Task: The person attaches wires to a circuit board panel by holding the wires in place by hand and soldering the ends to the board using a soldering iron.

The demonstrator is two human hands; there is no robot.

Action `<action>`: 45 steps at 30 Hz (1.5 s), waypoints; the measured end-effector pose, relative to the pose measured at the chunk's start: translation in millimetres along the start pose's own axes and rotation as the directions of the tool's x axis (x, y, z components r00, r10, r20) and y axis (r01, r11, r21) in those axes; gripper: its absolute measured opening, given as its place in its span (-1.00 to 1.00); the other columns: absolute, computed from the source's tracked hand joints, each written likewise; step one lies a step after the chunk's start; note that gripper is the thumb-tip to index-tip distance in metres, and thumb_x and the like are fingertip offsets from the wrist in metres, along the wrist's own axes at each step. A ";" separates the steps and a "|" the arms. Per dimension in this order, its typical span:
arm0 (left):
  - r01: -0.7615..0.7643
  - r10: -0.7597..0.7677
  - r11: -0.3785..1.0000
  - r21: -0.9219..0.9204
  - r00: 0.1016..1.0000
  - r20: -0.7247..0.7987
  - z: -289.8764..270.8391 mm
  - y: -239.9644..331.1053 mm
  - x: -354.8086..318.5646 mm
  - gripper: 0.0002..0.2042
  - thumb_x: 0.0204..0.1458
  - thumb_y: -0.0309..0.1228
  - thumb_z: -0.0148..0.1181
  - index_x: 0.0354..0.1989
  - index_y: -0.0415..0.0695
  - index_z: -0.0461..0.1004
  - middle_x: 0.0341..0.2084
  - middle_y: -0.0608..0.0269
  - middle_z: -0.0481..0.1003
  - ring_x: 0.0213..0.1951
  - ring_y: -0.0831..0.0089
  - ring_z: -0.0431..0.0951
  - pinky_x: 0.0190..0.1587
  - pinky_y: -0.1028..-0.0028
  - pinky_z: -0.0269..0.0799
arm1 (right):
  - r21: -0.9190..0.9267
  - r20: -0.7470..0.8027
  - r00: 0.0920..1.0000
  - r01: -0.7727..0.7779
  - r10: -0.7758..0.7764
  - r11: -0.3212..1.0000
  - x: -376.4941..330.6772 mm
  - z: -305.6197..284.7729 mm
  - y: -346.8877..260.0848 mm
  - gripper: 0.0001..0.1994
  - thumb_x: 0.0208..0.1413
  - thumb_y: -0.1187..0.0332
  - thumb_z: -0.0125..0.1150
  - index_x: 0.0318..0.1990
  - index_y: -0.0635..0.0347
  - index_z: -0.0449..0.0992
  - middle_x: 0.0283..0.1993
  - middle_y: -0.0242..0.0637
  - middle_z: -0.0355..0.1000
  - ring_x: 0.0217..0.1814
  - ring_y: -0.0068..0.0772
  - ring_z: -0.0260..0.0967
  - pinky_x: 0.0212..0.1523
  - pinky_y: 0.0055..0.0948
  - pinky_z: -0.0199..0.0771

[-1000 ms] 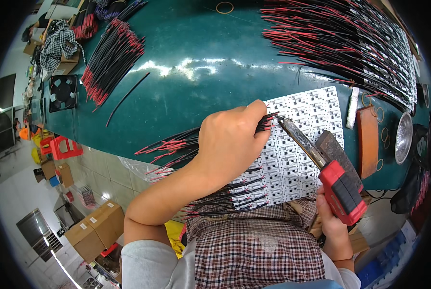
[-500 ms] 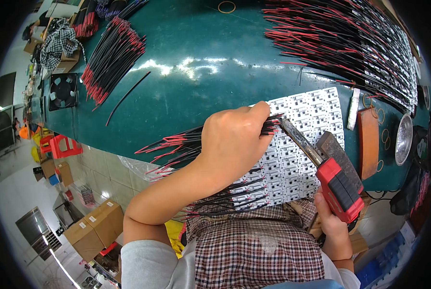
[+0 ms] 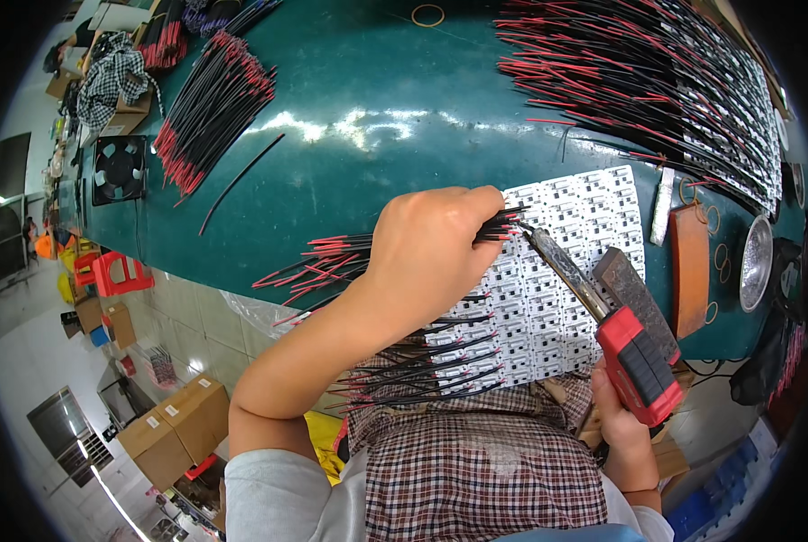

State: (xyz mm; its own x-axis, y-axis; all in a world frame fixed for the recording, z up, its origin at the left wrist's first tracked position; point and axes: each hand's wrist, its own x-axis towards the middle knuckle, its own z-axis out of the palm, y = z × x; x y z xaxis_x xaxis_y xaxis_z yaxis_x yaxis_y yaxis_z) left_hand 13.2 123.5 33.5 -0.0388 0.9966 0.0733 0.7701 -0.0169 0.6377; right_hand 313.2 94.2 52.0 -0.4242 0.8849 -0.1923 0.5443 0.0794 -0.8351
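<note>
My left hand (image 3: 427, 248) pinches a bundle of thin black and red wires (image 3: 327, 262), their tips held against a white panel of small circuit boards (image 3: 562, 289) on the green table (image 3: 377, 154). My right hand (image 3: 625, 434) grips a red and black soldering iron (image 3: 634, 357); its long tip meets the wire ends near the panel's upper left. Several wires (image 3: 440, 366) lie fixed along the panel's lower left edge, pointing left over my checked shirt.
A pile of black and red wires (image 3: 210, 108) lies at the far left, a larger spread of wired boards (image 3: 657, 90) at the upper right. A brown strip (image 3: 690, 266), a metal dish (image 3: 756, 262) and a small fan (image 3: 120, 167) stand near the table's edges. Cardboard boxes (image 3: 174, 429) sit on the floor.
My left hand and the iron have shifted slightly along the panel; the wire tips stay at the iron's tip.
</note>
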 end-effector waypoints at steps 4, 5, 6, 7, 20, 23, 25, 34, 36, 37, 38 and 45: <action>-0.047 0.047 0.999 0.003 0.998 0.036 -2.3 -3.0 1.0 -0.85 -0.02 -0.42 0.38 -0.39 -0.19 0.53 -0.55 0.11 0.53 -0.51 0.11 0.54 -0.45 0.28 0.42 | 0.013 0.000 1.000 -0.011 0.011 1.000 1.9 2.1 -0.2 -0.81 -0.11 0.54 0.36 -0.27 0.33 0.58 -0.46 -0.17 0.47 -0.51 -0.18 0.47 -0.45 -0.35 0.44; -0.062 0.061 0.998 0.015 0.997 0.043 -2.7 -3.3 1.2 -0.85 -0.02 -0.42 0.37 -0.38 -0.19 0.53 -0.55 0.11 0.52 -0.50 0.10 0.54 -0.45 0.28 0.42 | 0.013 -0.029 0.999 0.044 -0.043 0.999 4.4 4.3 -0.4 -0.80 -0.12 0.54 0.36 -0.27 0.33 0.58 -0.46 -0.17 0.46 -0.52 -0.18 0.46 -0.45 -0.35 0.44; -0.061 0.060 0.998 0.013 0.997 0.043 -2.9 -3.4 1.4 -0.85 -0.02 -0.42 0.37 -0.38 -0.19 0.53 -0.55 0.11 0.52 -0.50 0.10 0.54 -0.45 0.28 0.42 | 0.012 -0.058 0.994 0.099 -0.098 0.995 5.9 5.6 -0.6 -0.80 -0.12 0.54 0.36 -0.27 0.33 0.58 -0.46 -0.16 0.46 -0.52 -0.18 0.46 -0.46 -0.35 0.44; -0.064 0.063 0.998 0.011 0.996 0.055 -2.9 -3.3 1.5 -0.86 -0.03 -0.43 0.37 -0.38 -0.19 0.53 -0.54 0.11 0.53 -0.49 0.08 0.54 -0.45 0.27 0.43 | 0.010 -0.056 0.994 0.098 -0.097 0.995 6.0 5.2 -0.4 -0.80 -0.12 0.54 0.36 -0.27 0.33 0.58 -0.46 -0.16 0.46 -0.52 -0.18 0.46 -0.46 -0.35 0.44; -0.194 0.194 0.966 0.170 0.981 0.018 3.0 -0.5 -3.3 -0.83 -0.29 -0.53 0.31 -0.49 -0.16 0.45 -0.62 0.13 0.45 -0.54 0.12 0.53 -0.50 0.21 0.45 | -0.019 -0.048 0.999 0.015 -0.015 1.000 -10.7 -5.7 8.2 -0.80 -0.10 0.54 0.34 -0.25 0.31 0.58 -0.43 -0.16 0.48 -0.49 -0.15 0.47 -0.45 -0.33 0.43; -0.165 0.160 0.975 0.148 0.986 0.045 1.5 1.5 -2.0 -0.85 -0.21 -0.51 0.30 -0.46 -0.17 0.44 -0.60 0.12 0.46 -0.50 0.10 0.56 -0.45 0.19 0.48 | -0.002 -0.060 0.998 -0.022 0.022 1.000 -11.4 -5.4 7.2 -0.81 -0.08 0.53 0.34 -0.25 0.31 0.58 -0.43 -0.17 0.48 -0.48 -0.16 0.47 -0.44 -0.33 0.43; -0.106 0.101 0.992 0.075 0.993 0.066 -1.4 1.8 -0.4 -0.85 -0.15 -0.49 0.29 -0.41 -0.18 0.45 -0.56 0.09 0.49 -0.46 0.06 0.57 -0.39 0.17 0.49 | 0.018 -0.068 0.997 -0.038 0.039 0.999 -11.8 -5.3 5.1 -0.81 -0.08 0.53 0.34 -0.25 0.31 0.58 -0.43 -0.17 0.48 -0.48 -0.16 0.47 -0.43 -0.32 0.43; 0.107 -0.091 0.987 -0.119 0.987 0.132 -20.1 0.6 3.3 -0.81 0.10 -0.61 0.15 -0.11 -0.25 0.51 -0.34 0.09 0.63 -0.33 0.22 0.65 -0.29 0.38 0.54 | 0.044 -0.134 0.983 -0.119 0.124 0.992 -18.7 -5.5 5.2 -0.84 0.01 0.48 0.38 -0.24 0.30 0.60 -0.34 -0.24 0.53 -0.35 -0.26 0.51 -0.29 -0.34 0.50; 0.132 -0.112 0.979 -0.157 0.985 0.129 -22.2 1.1 3.5 -0.80 0.13 -0.64 0.11 -0.08 -0.26 0.51 -0.31 0.11 0.64 -0.33 0.27 0.66 -0.29 0.40 0.55 | 0.114 -0.127 0.977 -0.157 0.171 0.981 -18.8 -4.8 4.0 -0.84 0.01 0.48 0.38 -0.24 0.29 0.61 -0.34 -0.23 0.53 -0.35 -0.26 0.51 -0.29 -0.34 0.51; 0.067 -0.070 0.996 -0.056 0.996 -0.047 -22.5 0.3 4.1 -0.80 0.15 -0.65 0.10 -0.07 -0.25 0.51 -0.31 0.13 0.65 -0.34 0.32 0.67 -0.30 0.41 0.55 | 0.116 -0.127 0.977 -0.156 0.171 0.981 -19.3 -4.5 4.5 -0.84 0.01 0.48 0.38 -0.24 0.29 0.61 -0.34 -0.23 0.53 -0.35 -0.26 0.51 -0.29 -0.34 0.51; 0.018 -0.006 0.998 0.053 0.977 -0.214 -22.2 -0.3 4.3 -0.79 0.16 -0.66 0.09 -0.05 -0.24 0.50 -0.30 0.15 0.66 -0.36 0.37 0.67 -0.31 0.43 0.56 | 0.101 -0.143 0.975 -0.155 0.169 0.983 -20.7 -4.2 5.1 -0.84 0.01 0.48 0.38 -0.24 0.29 0.60 -0.34 -0.23 0.53 -0.35 -0.27 0.51 -0.29 -0.34 0.50; 0.080 -0.087 0.994 -0.076 0.992 -0.089 -29.9 21.5 -5.4 -0.91 0.14 -0.52 0.26 -0.25 -0.27 0.52 -0.47 0.14 0.61 -0.46 0.39 0.63 -0.36 0.49 0.48 | 0.171 -0.131 0.967 -0.193 0.216 0.966 -23.0 -5.2 6.4 -0.85 0.01 0.49 0.36 -0.24 0.28 0.61 -0.35 -0.21 0.53 -0.37 -0.28 0.51 -0.31 -0.35 0.50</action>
State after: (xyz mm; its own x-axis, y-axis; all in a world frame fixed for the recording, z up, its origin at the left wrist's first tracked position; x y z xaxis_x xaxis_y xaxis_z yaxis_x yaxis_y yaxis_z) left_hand 11.0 115.3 69.8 -0.1623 0.9830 0.0855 0.7142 0.0572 0.6976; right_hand 330.2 76.7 53.8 -0.1976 0.9335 -0.2993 0.4837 -0.1727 -0.8580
